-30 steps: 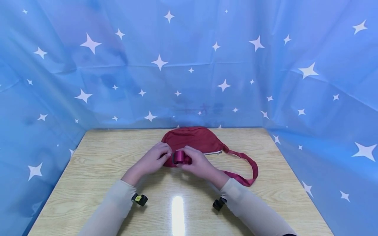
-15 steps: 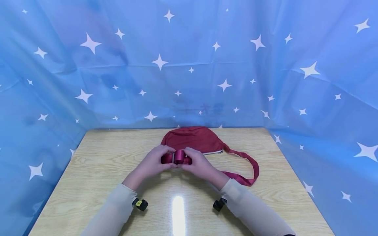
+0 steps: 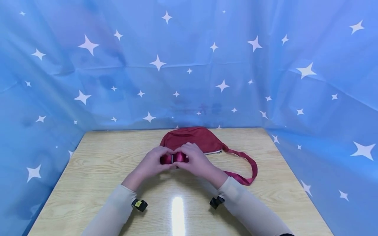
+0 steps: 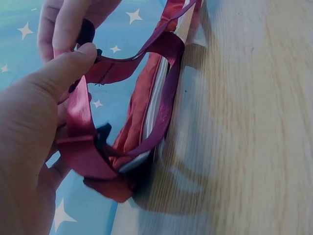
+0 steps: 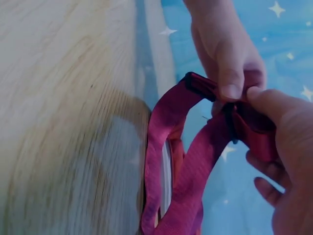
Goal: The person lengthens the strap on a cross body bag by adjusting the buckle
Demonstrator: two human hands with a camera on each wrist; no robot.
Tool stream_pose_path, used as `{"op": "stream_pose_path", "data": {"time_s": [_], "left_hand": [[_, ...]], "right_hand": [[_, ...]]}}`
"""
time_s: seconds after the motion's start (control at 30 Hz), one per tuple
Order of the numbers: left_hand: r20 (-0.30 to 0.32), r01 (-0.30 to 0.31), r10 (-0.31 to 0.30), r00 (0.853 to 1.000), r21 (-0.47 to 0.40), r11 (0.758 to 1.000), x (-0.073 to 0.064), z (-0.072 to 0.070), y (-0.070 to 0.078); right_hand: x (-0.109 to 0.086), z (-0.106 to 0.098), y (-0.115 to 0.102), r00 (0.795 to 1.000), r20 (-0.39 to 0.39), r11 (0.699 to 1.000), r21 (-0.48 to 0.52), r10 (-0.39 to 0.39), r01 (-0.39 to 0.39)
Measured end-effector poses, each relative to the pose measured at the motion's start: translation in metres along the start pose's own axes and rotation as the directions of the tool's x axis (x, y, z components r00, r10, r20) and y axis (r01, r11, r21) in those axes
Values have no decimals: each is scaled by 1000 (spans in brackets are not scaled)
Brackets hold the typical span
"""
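Note:
A dark red waist bag [image 3: 192,139] with a white zipper lies at the back of the wooden table. Its shiny red strap [image 3: 166,159] is raised in front of it, between both hands. My left hand [image 3: 152,160] pinches the strap beside a black slider [image 4: 102,134], thumb uppermost in the left wrist view. My right hand [image 3: 195,160] pinches a folded loop of the strap, and its thumb touches the left hand's fingertips. In the right wrist view a black buckle piece [image 5: 195,85] shows near the left thumb. Parts of the slider are hidden behind the fingers.
The strap's far length [image 3: 252,167] curves over the wooden table [image 3: 103,164] to the right of the bag. A blue star-printed cloth [image 3: 133,75] hangs behind the table and along both sides. Each wrist wears a small black camera [image 3: 139,205].
My left hand has shifted right along the strap from its separate hold and met the right hand. The right hand has moved slightly left, its fingers covering more of the strap loop.

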State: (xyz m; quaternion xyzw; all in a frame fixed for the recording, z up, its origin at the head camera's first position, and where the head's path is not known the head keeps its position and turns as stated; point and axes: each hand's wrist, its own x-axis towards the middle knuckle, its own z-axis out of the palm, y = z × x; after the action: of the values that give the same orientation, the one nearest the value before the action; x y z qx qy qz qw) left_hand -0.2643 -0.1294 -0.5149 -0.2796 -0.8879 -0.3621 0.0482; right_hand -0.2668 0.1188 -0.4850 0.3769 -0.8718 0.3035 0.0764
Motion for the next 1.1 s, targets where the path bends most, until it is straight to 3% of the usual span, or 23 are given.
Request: {"op": "stream_pose_path", "data": {"time_s": [0.1, 0.23, 0.33, 0.4, 0.47, 0.53, 0.67, 0.73, 0.83, 0.93, 1.1], "left_hand": [[4, 19, -19, 1000, -27, 999, -2, 0, -2], [18, 43, -42, 999, -38, 998, -5, 0, -8], [28, 59, -58, 998, -35, 998, -7, -1, -11], [32, 66, -65, 997, -35, 997, -8, -2, -12], [35, 64, -63, 997, -34, 997, -8, -3, -11], [34, 52, -51, 998, -27, 998, -8, -4, -11], [24, 20, -20, 1000, -5, 1000, -8, -6, -9], [21, 11, -11, 1000, 4, 1000, -8, -6, -8], [26, 3, -3, 1000, 18, 1000, -8, -6, -9], [31, 11, -11, 999, 18, 1000, -8, -6, -9], [37, 21, -21, 999, 1, 1000, -9, -7, -8]], "right_hand": [[-3, -1, -1, 996, -22, 983, 166, 83, -78], [-9, -2, 1, 986, -30, 902, 410, 165, -138], [-14, -3, 6, 980, -27, 856, 493, 198, -160], [-15, -3, 8, 977, -15, 848, 500, 214, -178], [-16, -4, 9, 977, 5, 861, 471, 215, -192], [-14, -5, 8, 977, 34, 897, 391, 210, -206], [-4, -8, -1, 983, 99, 982, 91, 155, -164], [2, -8, -6, 983, 130, 991, -58, 126, -119], [9, -6, -13, 982, 155, 978, -194, 108, -77], [12, -5, -17, 982, 149, 973, -218, 115, -80], [8, -6, -13, 987, 97, 990, -71, 129, -122]]}}
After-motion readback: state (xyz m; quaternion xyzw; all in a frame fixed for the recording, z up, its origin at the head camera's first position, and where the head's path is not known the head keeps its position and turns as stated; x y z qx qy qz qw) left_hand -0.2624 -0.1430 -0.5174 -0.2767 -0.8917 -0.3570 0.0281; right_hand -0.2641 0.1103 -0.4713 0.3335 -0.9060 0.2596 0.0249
